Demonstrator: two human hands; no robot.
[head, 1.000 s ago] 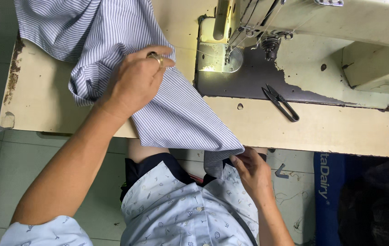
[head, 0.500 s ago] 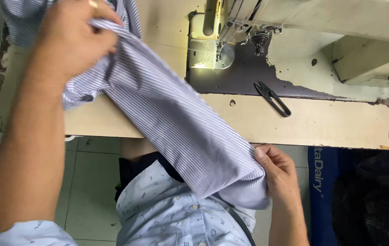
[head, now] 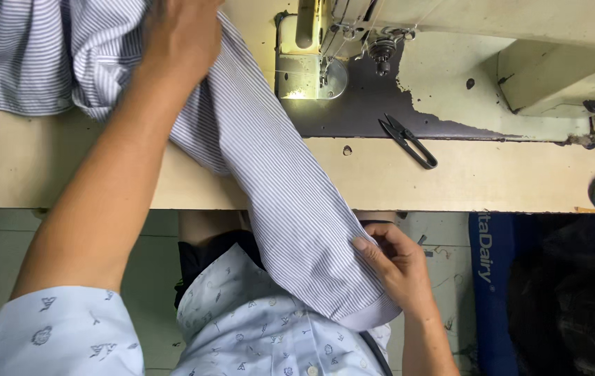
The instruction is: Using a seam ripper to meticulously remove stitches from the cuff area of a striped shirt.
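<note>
My left hand (head: 182, 35) grips the striped shirt (head: 276, 188) at the table's (head: 492, 184) far edge. My right hand (head: 395, 268) pinches its cuff end below the table edge. Thread snips (head: 409, 141) lie beside the sewing machine (head: 451, 28).

Striped sleeve (head: 290, 202) was soft woven cloth, matt; worktop (head: 492, 184) was worn, chipped laminate; thread snips (head: 409, 141) were dark metal (slightly glossy).

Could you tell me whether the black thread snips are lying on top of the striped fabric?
No, the thread snips lie on the bare machine bed and table, clear of the striped fabric.
</note>
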